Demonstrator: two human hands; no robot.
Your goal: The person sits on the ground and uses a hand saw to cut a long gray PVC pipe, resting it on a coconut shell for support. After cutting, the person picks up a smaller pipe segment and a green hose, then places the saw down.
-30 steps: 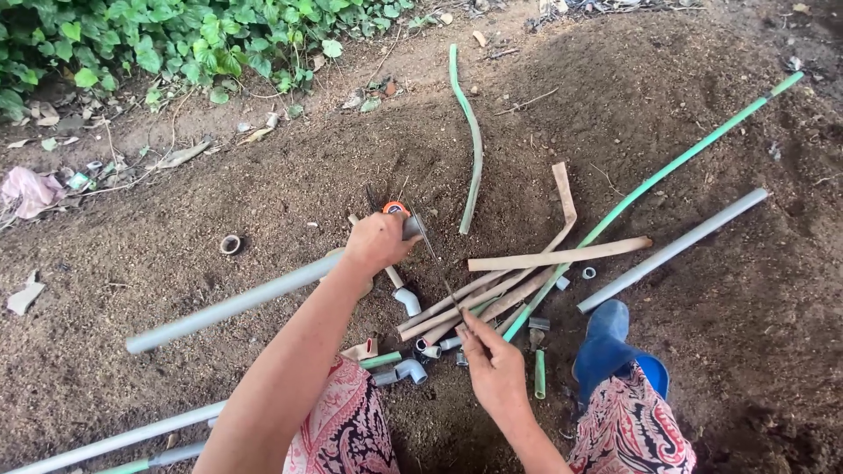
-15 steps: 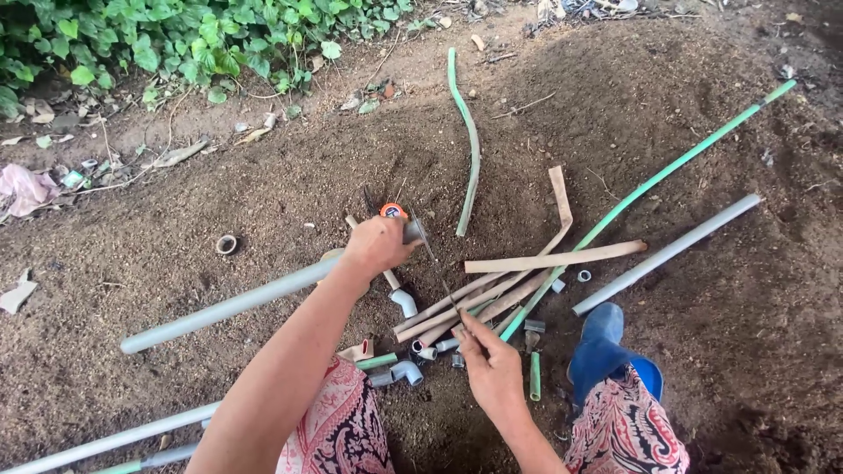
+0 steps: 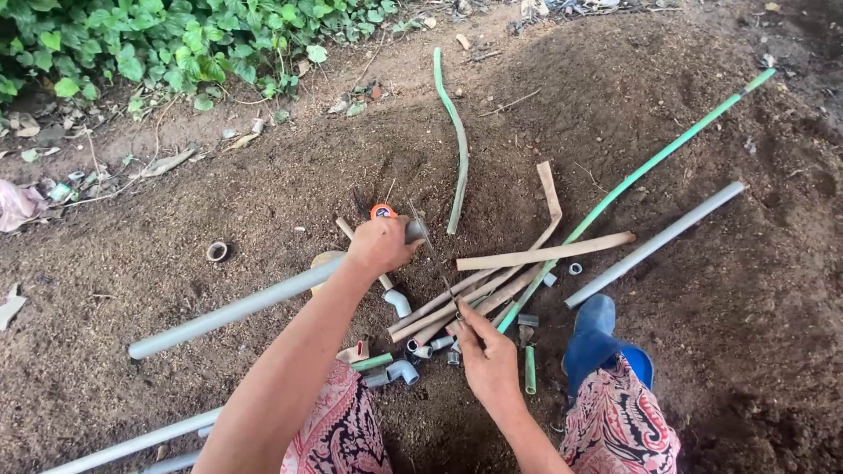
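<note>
Grey plastic pipe (image 3: 237, 309) lies across the dirt, its near end clamped in the left hand (image 3: 379, 246), as a second ago. The right hand (image 3: 488, 355), lower then, now pinches a thin hacksaw blade (image 3: 435, 259) leaning toward the pipe end, beside scattered elbow fittings (image 3: 397, 372).

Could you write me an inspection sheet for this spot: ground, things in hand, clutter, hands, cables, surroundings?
Surface: bare brown soil, loose and uneven.
Job's things: long grey pipe lying on the soil, its end under the left hand; thin saw blade running from that end to the right hand.
Clutter: grey elbow fittings, bamboo strips, green pipe, second grey pipe, curved green hose, small ring.
Hands: left hand closed on the pipe end; right hand pinching the blade.
Cables: nothing seen.
Surroundings: leafy plants at top left; blue boot.
</note>
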